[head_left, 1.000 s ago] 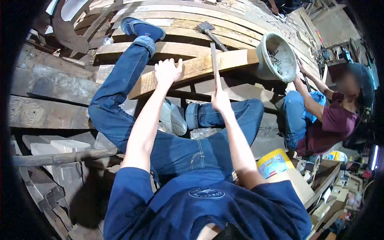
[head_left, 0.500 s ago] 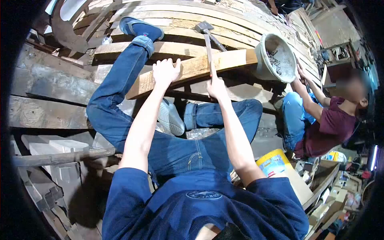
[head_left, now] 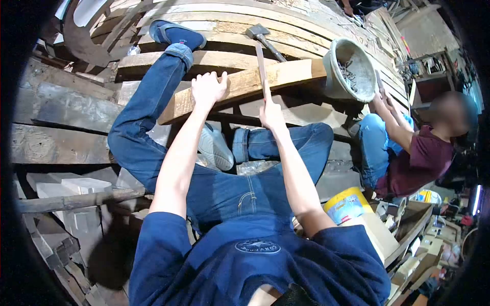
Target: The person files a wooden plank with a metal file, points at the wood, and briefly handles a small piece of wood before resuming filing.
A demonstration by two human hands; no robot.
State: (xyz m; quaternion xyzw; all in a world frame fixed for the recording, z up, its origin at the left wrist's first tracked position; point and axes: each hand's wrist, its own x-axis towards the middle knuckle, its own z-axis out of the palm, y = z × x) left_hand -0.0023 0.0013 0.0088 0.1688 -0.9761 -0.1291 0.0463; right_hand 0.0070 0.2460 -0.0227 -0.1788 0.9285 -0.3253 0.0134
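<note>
A thick wooden beam [head_left: 242,86] lies slantwise across in front of me, above my bent leg. My left hand [head_left: 208,87] rests on its left part, fingers curled over the wood and the thumb sticking out. In my right hand [head_left: 271,115], closed around the lower end, is a long flat narrow tool [head_left: 262,71]. Its blade points away from me and overlaps the middle of the beam. Just beyond the beam a hammer [head_left: 258,31] with a blocky metal head lies on the planks. At the beam's right end stands a whitish bucket [head_left: 333,76] with nails inside.
On the right a co-worker [head_left: 416,158] in a dark red shirt sits holding a long tool [head_left: 380,84]. Planks [head_left: 204,25] cover the floor ahead. Stacked timber [head_left: 61,143] and wood offcuts [head_left: 76,186] lie left; a yellow container [head_left: 347,201] stands near my right elbow.
My right hand has drawn slightly toward me with the flat tool, which leans a little more left. My left hand stays on the beam. The co-worker's tool has come into view beside the bucket.
</note>
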